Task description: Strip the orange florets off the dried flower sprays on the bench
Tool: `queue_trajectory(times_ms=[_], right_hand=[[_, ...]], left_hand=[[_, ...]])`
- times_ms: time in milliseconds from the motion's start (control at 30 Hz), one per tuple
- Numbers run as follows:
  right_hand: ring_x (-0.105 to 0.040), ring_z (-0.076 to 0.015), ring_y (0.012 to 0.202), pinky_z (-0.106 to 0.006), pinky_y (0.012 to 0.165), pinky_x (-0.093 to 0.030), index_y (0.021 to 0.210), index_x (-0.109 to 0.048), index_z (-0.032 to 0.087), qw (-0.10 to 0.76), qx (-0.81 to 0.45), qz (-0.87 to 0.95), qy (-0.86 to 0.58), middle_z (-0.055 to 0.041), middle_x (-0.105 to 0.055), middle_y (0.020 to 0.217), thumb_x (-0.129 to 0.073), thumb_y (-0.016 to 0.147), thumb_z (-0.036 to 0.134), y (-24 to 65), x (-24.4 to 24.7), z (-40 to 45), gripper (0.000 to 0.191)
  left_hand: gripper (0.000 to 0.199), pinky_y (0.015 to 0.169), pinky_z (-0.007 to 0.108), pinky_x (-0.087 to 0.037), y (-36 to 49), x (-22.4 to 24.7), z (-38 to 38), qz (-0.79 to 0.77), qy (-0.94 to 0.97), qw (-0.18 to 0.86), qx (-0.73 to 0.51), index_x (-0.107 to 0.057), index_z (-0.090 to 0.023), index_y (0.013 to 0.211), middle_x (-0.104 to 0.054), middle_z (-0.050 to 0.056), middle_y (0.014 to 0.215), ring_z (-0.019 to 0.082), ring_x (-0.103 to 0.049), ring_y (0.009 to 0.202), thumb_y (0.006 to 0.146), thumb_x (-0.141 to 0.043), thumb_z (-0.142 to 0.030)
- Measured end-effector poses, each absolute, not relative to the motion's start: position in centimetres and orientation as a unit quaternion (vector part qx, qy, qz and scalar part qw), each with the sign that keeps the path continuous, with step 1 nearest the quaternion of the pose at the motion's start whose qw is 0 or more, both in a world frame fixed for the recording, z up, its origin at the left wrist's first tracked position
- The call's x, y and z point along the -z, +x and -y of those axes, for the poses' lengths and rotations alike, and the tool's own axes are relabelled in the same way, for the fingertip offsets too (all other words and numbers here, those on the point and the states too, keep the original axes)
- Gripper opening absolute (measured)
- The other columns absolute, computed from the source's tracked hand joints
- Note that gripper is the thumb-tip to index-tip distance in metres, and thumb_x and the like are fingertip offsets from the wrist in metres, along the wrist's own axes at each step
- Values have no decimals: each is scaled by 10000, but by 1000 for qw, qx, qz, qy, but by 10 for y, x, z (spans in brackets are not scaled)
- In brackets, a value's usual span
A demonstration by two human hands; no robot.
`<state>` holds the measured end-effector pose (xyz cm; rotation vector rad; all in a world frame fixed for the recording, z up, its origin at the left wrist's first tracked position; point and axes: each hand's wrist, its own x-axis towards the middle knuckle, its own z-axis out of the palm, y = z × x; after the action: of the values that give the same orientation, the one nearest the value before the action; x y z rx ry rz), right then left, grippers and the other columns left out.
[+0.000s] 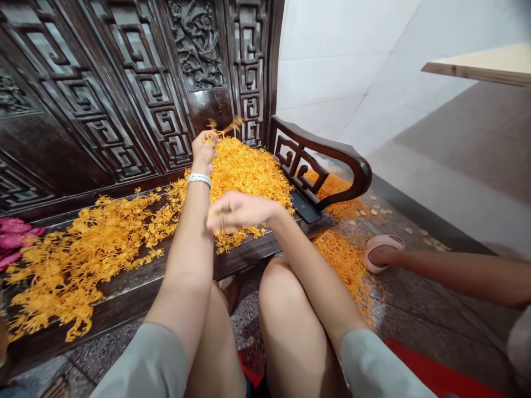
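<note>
The carved backrest (124, 83) is near-black brown, patterned with squared meander fretwork and a floral panel. The flower strands (244, 171) are vivid orange-yellow, and the flower pile (12, 237) beside them is magenta-pink. The wristband (198, 179) is white, the sleeves (141, 365) pale grey, the floor mat (431, 367) red.

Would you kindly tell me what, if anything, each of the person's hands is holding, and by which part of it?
The left hand seems to have a small orange sprig at its fingertips, but blur hides whether it is gripped, or by which part. The right hand shows nothing clearly held.
</note>
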<state>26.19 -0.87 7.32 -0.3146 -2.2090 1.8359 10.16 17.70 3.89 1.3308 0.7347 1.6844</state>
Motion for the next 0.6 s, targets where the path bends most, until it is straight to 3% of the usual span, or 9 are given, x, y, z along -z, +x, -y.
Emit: queue_trajectory(times_ms=[67,100,167,267,333,433,500,600], right_hand=[[-530,-82,591,-215,550,-409,971,-728,100,-54,-649,759,5,20,-598,679,-805,922,566,264,-83,19,474],[-554,-88,605,-217,562,-430,976,-732,99,-59,-657,751,23,13,-614,692,-822,917,535,266,-85,19,449],[-550,-88,599,-217,565,-438,993,-722,119,97,-679,727,-37,21,-608,697,-830,906,526,273,-79,9,429],[-530,-96,611,-229,574,-439,1218,-662,129,398,-632,591,-304,3,-631,771,-736,969,534,280,-59,-15,481],[-557,-119,682,-245,596,-441,1444,-537,80,441,-546,534,-472,-70,-690,919,-670,1020,471,279,-47,-28,591],[-582,-152,740,-279,606,-442,1583,-405,8,409,-490,554,-535,-166,-716,1104,-614,1046,436,275,-38,-35,718],[-603,-170,782,-300,640,-474,1571,-443,45,432,-470,576,-511,-180,-700,1192,-595,1046,478,272,-38,-34,697],[-631,-195,928,-323,773,-535,1569,-430,181,530,-350,603,-483,-149,-648,1308,-617,1026,544,272,-44,-32,680]], left_hand=[[520,481,272,-142,94,-35,-184,-260,500,435,-703,-536,-236,808,-562,-58,735,39,-207,469,735,-921,-579],[568,495,283,-127,87,-34,-187,-237,489,441,-714,-525,-242,822,-549,-66,746,40,-172,481,707,-931,-623],[644,517,308,-102,68,-37,-191,-190,478,433,-740,-513,-248,829,-497,-73,725,56,-125,507,674,-912,-730],[736,534,339,-108,39,-54,-193,-156,493,382,-766,-498,-256,831,-389,-62,666,99,-124,544,667,-789,-912],[777,538,339,-136,26,-72,-190,-168,517,344,-766,-500,-263,854,-345,-45,643,123,-186,569,701,-638,-1012],[758,528,343,-186,18,-99,-182,-164,563,353,-729,-540,-288,932,-367,-16,628,159,-286,601,781,-490,-1030],[664,510,355,-201,21,-115,-176,-120,575,395,-706,-562,-306,976,-394,-7,632,177,-299,597,831,-555,-954],[508,475,326,-158,31,-135,-169,-40,561,432,-705,-535,-288,959,-311,-37,647,141,-185,556,919,-681,-773]])
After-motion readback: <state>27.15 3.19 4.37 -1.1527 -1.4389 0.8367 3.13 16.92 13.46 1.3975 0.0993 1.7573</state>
